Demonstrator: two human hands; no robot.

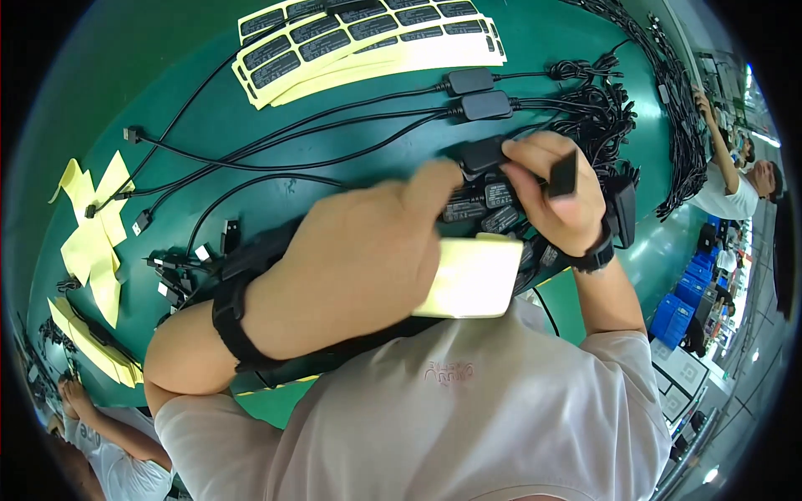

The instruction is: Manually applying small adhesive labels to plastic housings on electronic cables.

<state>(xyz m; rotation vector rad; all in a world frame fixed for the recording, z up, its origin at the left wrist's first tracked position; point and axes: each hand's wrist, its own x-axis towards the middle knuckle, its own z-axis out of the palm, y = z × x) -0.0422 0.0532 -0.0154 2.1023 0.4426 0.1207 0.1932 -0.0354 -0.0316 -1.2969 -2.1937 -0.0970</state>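
My right hand (558,190) pinches a small black box on a cable (483,156) between thumb and finger. A dark rectangular label (564,174) sticks out at one of that hand's fingers. My left hand (376,238) is closed, its index fingertip reaching the box's left end. From beneath its curled fingers comes a yellow label sheet (474,280), which it appears to hold; the grip itself is hidden. Just below the box, other black boxes with printed labels (499,195) lie bunched together. Beyond it, two more boxed cables (486,105) stretch across the green table (209,108).
Yellow sheets of black labels (359,46) lie at the far side. Peeled yellow backing pieces (96,234) are at the left, near loose USB plugs (140,222). Coiled black cables (606,108) heap at the right. Other people (117,447) work at both sides.
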